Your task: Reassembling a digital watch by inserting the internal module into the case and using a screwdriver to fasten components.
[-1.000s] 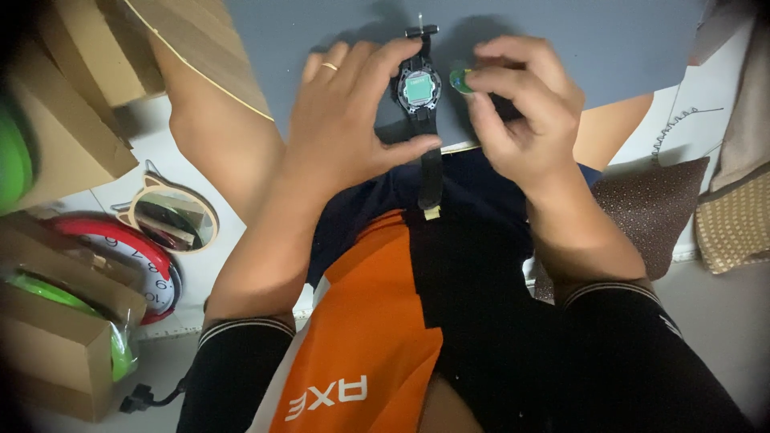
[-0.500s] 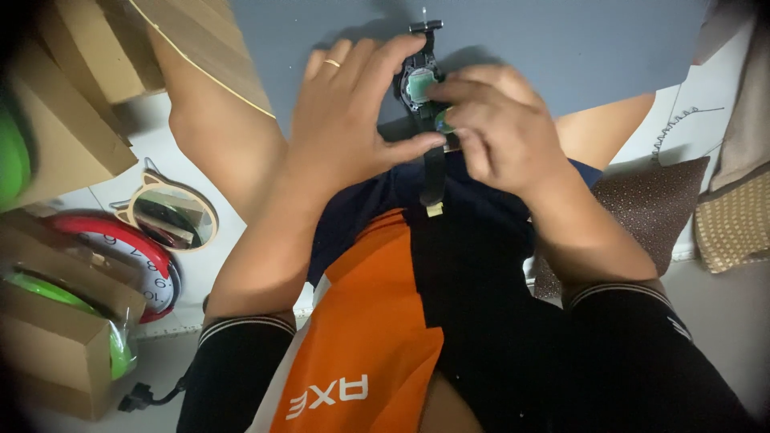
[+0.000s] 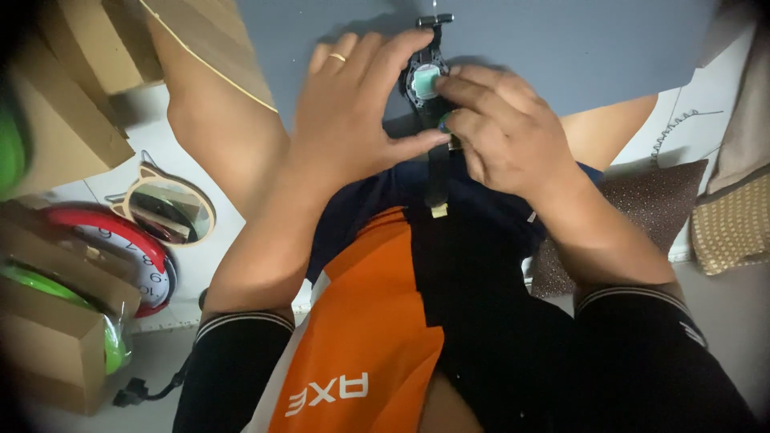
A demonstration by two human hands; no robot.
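A black wristwatch [image 3: 425, 80] with a pale green face is held over the near edge of a grey-blue board [image 3: 561, 48], its strap [image 3: 438, 180] hanging down toward my lap. My left hand [image 3: 357, 112], a ring on one finger, grips the watch case from the left with fingers and thumb. My right hand [image 3: 501, 132] presses its fingertips onto the case from the right; a small green part shows under them. Both forearms wear black sleeves with white stripes.
Left of my knee lie a cat-eared round mirror [image 3: 164, 208] and a red-rimmed wall clock [image 3: 120, 248]. Cardboard boxes [image 3: 56, 104] stand at the far left, one by green plastic [image 3: 112, 349]. A brown cushion [image 3: 642, 208] and patterned cloth [image 3: 734, 216] sit on the right.
My right hand, which held a small green part away from the watch, has moved left onto the watch case. The left hand kept its grip.
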